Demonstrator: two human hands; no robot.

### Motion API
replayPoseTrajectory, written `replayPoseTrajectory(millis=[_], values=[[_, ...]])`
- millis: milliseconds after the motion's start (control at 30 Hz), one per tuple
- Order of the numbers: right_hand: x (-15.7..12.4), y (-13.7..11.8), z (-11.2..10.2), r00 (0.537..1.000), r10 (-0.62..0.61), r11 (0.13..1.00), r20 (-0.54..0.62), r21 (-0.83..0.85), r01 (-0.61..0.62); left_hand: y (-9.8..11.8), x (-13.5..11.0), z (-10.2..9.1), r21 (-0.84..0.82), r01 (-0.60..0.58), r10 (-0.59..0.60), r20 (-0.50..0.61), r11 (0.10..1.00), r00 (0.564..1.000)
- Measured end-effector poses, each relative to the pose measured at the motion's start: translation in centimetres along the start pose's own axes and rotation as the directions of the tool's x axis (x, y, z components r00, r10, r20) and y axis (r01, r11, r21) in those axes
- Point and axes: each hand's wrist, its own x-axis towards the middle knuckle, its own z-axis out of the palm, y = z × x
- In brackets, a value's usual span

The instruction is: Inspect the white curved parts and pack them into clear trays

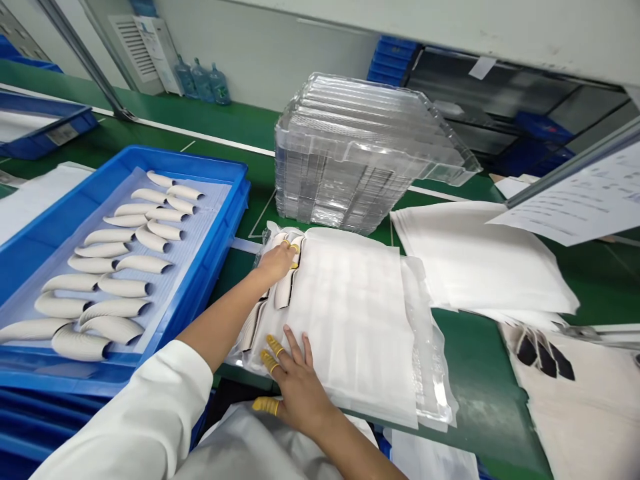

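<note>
My left hand (276, 262) reaches to the far left corner of a clear plastic tray (434, 373), its yellow-capped fingers bent down on a cream curved piece (297, 241). Another cream piece with dark edges lies just below the fingers, and more sit along the tray's left side. A thin white sheet (355, 320) covers most of the tray. With fingers spread, my right hand (297, 387) rests on the sheet's lower left part; yellow finger caps cover its thumb and two fingers. What lies beneath the sheet shows only as faint rows.
To the left, a blue crate (200, 280) holds several cream curved pieces in rows on a white liner. Behind the tray rises a stack of clear plastic trays (345, 160). White sheets (480, 260) lie at right, near dark tags (545, 357) on a pale cloth.
</note>
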Motion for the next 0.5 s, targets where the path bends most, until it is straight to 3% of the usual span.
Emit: replayPoseTrajectory(millis=[167, 300, 400, 433, 500], values=[[0.2, 0.0, 0.2, 0.999, -0.009, 0.999, -0.034, -0.048, 0.007, 1.1, -1.8, -0.4, -0.034, 0.009, -0.013, -0.107, 0.999, 0.994], [0.5, 0.5, 0.3, 0.995, -0.029, 0.998, -0.097, -0.061, 0.023, 0.8, -7.3, -0.6, -0.085, 0.031, -0.047, -0.194, 0.996, 0.98], [0.8, 0.9, 0.4, 0.993, -0.068, 0.991, -0.099, -0.12, 0.056, -2.1, -13.5, -1.1, -0.138, 0.093, -0.13, -0.289, 0.986, 0.949], [0.9, 1.0, 0.3, 0.992, -0.081, 0.988, -0.095, -0.141, 0.067, -3.8, -15.5, -1.4, -0.184, 0.144, -0.207, -0.392, 0.972, 0.896], [1.0, 1.1, 0.2, 0.991, -0.097, 0.981, -0.091, -0.175, 0.08, -8.0, -19.2, -2.4, -0.217, 0.313, -0.38, -0.463, 0.925, 0.801]])
